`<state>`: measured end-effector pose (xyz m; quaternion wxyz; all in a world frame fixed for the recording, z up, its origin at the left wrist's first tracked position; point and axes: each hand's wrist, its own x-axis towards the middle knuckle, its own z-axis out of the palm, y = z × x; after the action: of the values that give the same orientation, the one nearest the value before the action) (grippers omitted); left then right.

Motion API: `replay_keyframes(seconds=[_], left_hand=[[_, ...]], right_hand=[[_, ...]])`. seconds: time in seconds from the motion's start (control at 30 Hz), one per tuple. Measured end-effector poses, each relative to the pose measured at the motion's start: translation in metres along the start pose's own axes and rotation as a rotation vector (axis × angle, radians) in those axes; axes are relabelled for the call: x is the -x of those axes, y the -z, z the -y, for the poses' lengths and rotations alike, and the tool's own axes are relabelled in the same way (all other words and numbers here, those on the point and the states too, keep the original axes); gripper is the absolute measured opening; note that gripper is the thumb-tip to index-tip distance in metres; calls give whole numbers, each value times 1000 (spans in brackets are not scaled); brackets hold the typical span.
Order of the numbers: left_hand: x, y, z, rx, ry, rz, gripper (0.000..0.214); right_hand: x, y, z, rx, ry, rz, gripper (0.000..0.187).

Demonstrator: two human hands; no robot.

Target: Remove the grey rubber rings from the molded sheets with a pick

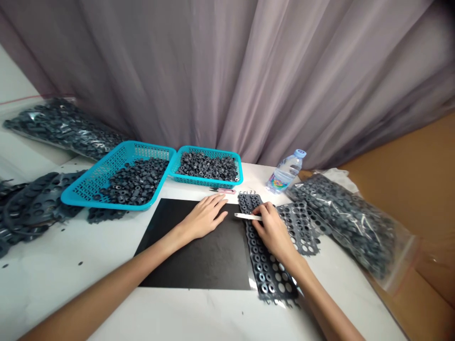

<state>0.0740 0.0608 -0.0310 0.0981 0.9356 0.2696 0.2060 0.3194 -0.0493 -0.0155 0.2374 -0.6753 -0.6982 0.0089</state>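
Observation:
My left hand (205, 218) lies flat and open, palm down, on a black mat (199, 258) in the middle of the white table. My right hand (272, 229) is closed around a thin white stick-like tool (245, 216) whose tip points left. That hand rests on a long dark rubber sheet of moulded rings (265, 263) lying along the mat's right edge. A second, mostly punched-out sheet (302, 227) lies just to the right of it.
Two turquoise baskets (88, 182) (208, 180) hold several loose dark rings. Clear bags of rings lie at far left (64, 125) and right (348, 222). A water bottle (286, 173) and small snips (222, 190) sit behind the mat. Spent sheets (31, 203) pile at left.

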Motion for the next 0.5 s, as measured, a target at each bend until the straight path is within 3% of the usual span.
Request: replay_keyframes(seconds=[0.17, 0.33, 0.5], left_hand=[[1, 7, -5, 62, 27, -17, 43], [1, 16, -12, 166, 25, -4, 47], [-5, 17, -22, 744, 194, 60, 45]], right_hand=[[-3, 25, 4, -80, 36, 101, 9], [-3, 44, 13, -273, 165, 207, 15], [-2, 47, 29, -422, 252, 223, 11]])
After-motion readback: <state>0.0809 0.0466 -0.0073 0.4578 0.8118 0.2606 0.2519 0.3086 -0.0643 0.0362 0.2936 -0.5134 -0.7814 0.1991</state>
